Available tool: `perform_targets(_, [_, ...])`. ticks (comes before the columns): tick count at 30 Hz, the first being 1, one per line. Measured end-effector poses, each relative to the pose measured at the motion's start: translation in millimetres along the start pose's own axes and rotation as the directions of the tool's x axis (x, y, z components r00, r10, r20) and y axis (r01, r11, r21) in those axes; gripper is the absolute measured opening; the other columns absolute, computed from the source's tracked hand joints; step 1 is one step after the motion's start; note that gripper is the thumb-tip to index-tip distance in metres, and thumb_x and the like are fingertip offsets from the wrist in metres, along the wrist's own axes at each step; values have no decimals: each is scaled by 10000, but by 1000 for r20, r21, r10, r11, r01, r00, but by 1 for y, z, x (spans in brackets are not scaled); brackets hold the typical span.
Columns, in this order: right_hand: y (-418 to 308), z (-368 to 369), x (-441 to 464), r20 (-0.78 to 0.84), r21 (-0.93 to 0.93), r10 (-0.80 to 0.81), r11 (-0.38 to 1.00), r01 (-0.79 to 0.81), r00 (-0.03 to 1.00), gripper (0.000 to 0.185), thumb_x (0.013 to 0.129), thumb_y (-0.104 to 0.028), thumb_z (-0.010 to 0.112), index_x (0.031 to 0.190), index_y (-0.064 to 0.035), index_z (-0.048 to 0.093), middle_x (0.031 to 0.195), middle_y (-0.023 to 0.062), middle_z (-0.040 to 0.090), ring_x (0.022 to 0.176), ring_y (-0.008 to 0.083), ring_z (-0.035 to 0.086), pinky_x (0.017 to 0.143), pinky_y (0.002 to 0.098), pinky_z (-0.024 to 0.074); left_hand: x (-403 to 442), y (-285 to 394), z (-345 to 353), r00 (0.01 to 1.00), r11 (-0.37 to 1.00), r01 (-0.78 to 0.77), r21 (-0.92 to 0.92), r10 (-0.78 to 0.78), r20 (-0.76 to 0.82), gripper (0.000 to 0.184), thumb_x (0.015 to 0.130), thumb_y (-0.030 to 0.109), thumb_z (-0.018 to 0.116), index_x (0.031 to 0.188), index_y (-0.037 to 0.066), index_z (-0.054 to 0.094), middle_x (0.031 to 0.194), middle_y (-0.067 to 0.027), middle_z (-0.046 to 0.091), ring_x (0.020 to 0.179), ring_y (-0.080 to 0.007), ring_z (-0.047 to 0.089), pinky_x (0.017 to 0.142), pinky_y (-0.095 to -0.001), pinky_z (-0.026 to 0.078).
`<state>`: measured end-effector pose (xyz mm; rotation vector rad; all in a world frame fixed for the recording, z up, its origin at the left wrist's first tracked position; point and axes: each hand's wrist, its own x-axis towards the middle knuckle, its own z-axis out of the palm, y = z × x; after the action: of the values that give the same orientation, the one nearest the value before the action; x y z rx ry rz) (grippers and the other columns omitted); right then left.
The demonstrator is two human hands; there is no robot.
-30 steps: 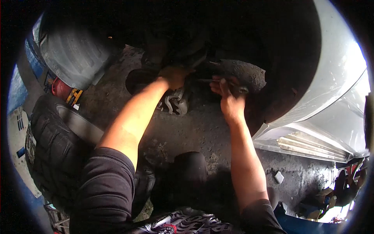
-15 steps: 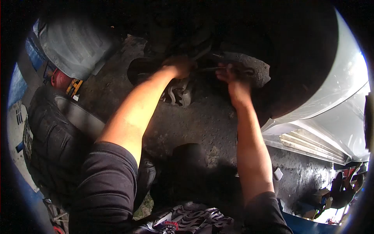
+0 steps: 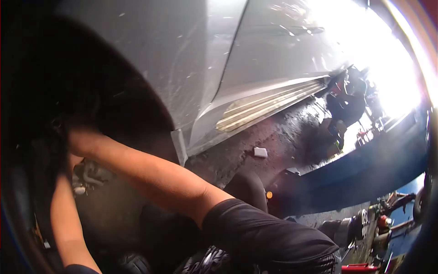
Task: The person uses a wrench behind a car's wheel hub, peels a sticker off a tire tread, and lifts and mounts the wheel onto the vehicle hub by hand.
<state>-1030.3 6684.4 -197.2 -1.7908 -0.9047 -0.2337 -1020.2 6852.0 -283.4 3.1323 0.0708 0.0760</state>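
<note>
My right hand [image 3: 83,140] reaches into the dark wheel arch [image 3: 153,102] of a silver car. It is blurred, and shadow hides its fingers. Just beyond it shows a small ring-shaped metal end [image 3: 56,123]; I cannot tell whether it belongs to a tool or to the car. Below and partly behind the right wrist is my left hand [image 3: 75,160], its fingers hidden. Close under both hands, a grey metal part [image 3: 93,174] with curved edges shows near the floor. What either hand grips is not visible.
The car's silver side panel [image 3: 182,55] and ribbed sill [image 3: 269,107] run to the right. A small white block [image 3: 260,152] lies on the dark floor. A long blue surface [image 3: 351,160] stands at the right, with assorted tools and parts [image 3: 383,226] beyond it.
The view has swung right, so both hands now appear at the far left. The rod seen between the hands earlier is now lost in shadow. More of the car's side shows.
</note>
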Motion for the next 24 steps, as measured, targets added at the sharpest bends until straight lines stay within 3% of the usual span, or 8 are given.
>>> perform_targets(2, [18,-2,7,-213,-28,52,998,-60,976,352,961,-185,478,1226,22,582,1131,304,635,1073,462,608,978,503,456,3,5,-1,1000,1000,2,27,-3,12,475,976,347,530,1379,96,541,1398,-170,543,1285,-335,518,1073,-441,420])
perform_targets(5, [92,-6,22,-316,-138,34,987,-81,948,422,1005,-237,451,1359,-16,511,1243,317,591,1143,476,569,1015,496,444,4,8,-4,1000,998,-2,56,0,19,478,978,348,529,1384,95,536,1403,-171,538,1291,-334,512,1078,-440,415])
perform_targets(8, [68,-65,-13,-214,-98,232,961,-257,949,410,1021,-253,424,1325,-4,542,1250,310,590,1126,455,586,1003,498,447,5,11,-5,1000,997,-4,78,2,24,481,979,348,529,1388,94,531,1409,-172,533,1298,-334,506,1083,-438,410])
perform_targets(11, [105,-46,-20,-322,-19,256,961,-277,911,404,1027,-264,404,1278,-4,583,1237,308,598,1110,438,601,961,501,473,5,10,-4,1000,995,-14,97,11,29,484,980,348,528,1392,93,527,1414,-172,528,1304,-333,500,1088,-437,405])
perform_targets(14, [73,-32,-40,-427,64,208,978,-200,880,375,1016,-262,474,1186,42,613,1176,295,624,1130,403,598,959,487,454,5,10,-3,1000,994,-20,108,17,25,488,982,348,527,1397,92,522,1419,-173,523,1311,-332,494,1093,-435,400])
perform_targets(17, [49,-45,-42,-260,29,395,915,-402,881,348,1012,-258,493,1164,26,623,1168,285,629,1126,403,600,949,477,459,2,11,-1,999,992,-21,121,18,28,491,983,349,526,1401,91,517,1424,-173,518,1317,-331,488,1098,-434,396])
perform_targets(20, [59,-52,-45,-227,93,298,954,-284,927,335,1013,-255,483,1149,20,618,1104,289,641,1078,421,609,930,471,471,3,12,-2,999,991,-24,130,20,31,494,985,349,525,1406,90,512,1429,-174,513,1323,-331,482,1103,-433,391])
perform_targets(24, [97,-32,-50,-364,103,298,954,-280,882,341,1013,-251,459,1139,18,625,1012,277,664,942,432,639,853,494,493,1,13,-4,999,989,-25,146,20,35,499,987,350,524,1411,89,506,1436,-175,506,1332,-330,474,1110,-431,384])
